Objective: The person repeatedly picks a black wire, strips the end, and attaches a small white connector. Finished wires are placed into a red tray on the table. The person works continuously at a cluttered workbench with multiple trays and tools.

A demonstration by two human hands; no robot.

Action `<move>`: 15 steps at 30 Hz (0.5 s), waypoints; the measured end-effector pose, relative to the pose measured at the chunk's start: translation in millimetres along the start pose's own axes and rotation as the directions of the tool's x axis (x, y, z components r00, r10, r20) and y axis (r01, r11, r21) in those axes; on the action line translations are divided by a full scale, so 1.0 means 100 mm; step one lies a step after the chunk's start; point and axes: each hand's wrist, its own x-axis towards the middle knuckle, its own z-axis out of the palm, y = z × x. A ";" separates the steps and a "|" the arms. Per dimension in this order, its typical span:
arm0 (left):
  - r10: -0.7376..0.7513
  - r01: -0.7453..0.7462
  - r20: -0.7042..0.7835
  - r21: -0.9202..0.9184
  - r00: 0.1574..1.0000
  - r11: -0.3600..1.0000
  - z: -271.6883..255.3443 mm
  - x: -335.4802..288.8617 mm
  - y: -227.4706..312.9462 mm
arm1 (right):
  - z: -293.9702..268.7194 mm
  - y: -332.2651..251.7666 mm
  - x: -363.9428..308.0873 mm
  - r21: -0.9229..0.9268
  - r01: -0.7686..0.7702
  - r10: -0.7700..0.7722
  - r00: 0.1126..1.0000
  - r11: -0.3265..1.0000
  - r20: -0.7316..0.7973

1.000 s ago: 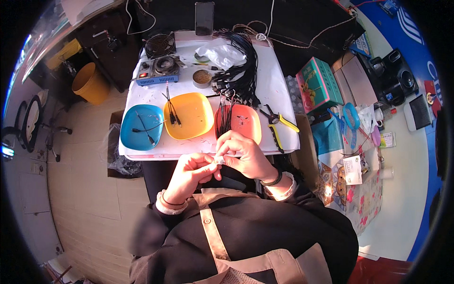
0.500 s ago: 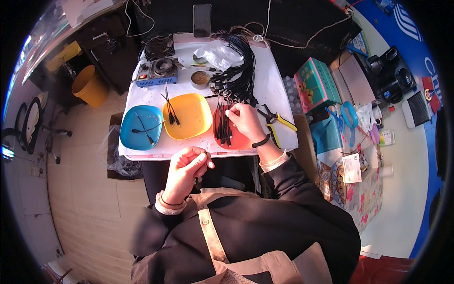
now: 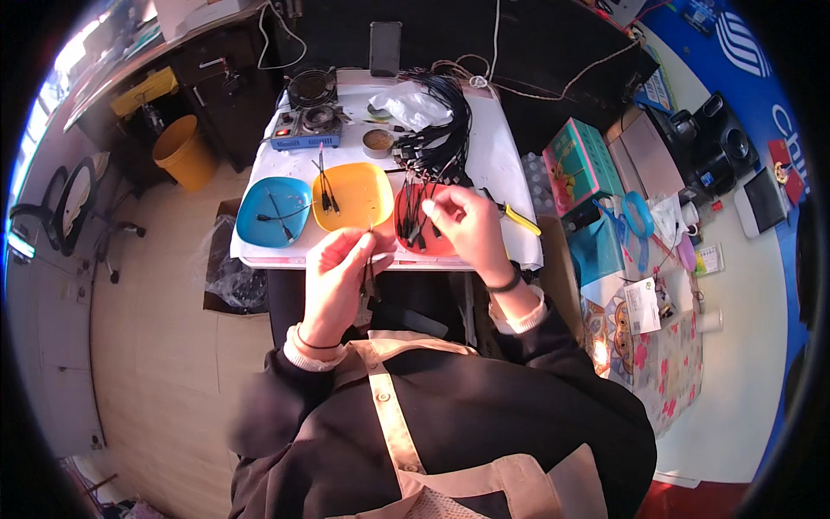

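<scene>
My left hand (image 3: 339, 275) is closed in a pinch in front of the table, with a short black cable (image 3: 370, 281) hanging below its fingers. Over the red plate (image 3: 443, 249), my right hand (image 3: 475, 232) has thumb and fingertips together at the upper part of a black cable, which the fingers partly hide. Several short black cables (image 3: 410, 227) with plugs lie on that plate. The yellow plate (image 3: 367, 186) in the middle bears a few more, their thin ends over its far rim. In the blue plate (image 3: 251, 227) at the left are a couple of crossed cables.
Farther back are a small blue hot plate (image 3: 304, 140), a round tin (image 3: 378, 143), a large bundle of black cables (image 3: 450, 121) and white plastic (image 3: 413, 105). Yellow-handled pliers (image 3: 519, 218) lie right of the red plate. A phone (image 3: 385, 48) stands at the far edge.
My left hand has risen toward the yellow plate, its cable now showing. My right hand has shifted slightly right and nearer to me over the red plate. The whole view has tilted a little.
</scene>
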 end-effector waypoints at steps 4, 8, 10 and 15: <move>0.082 -0.080 0.019 -0.080 0.996 0.994 0.22 -0.01 0.05 | -0.02 -0.48 -0.29 0.008 0.094 -0.095 0.989 0.996 0.116; 0.119 -0.119 0.011 -0.054 0.993 0.991 0.33 -0.07 0.05 | -0.03 -0.67 -0.43 0.050 0.120 -0.128 0.973 0.991 0.195; 0.149 -0.147 0.029 -0.053 0.988 0.988 0.36 -0.11 0.03 | -0.04 -0.70 -0.48 0.065 0.104 -0.116 0.969 0.992 0.217; 0.204 -0.204 0.011 0.046 0.979 0.978 0.42 -0.17 -0.04 | -0.05 -0.78 -0.58 0.087 0.139 -0.155 0.965 0.986 0.214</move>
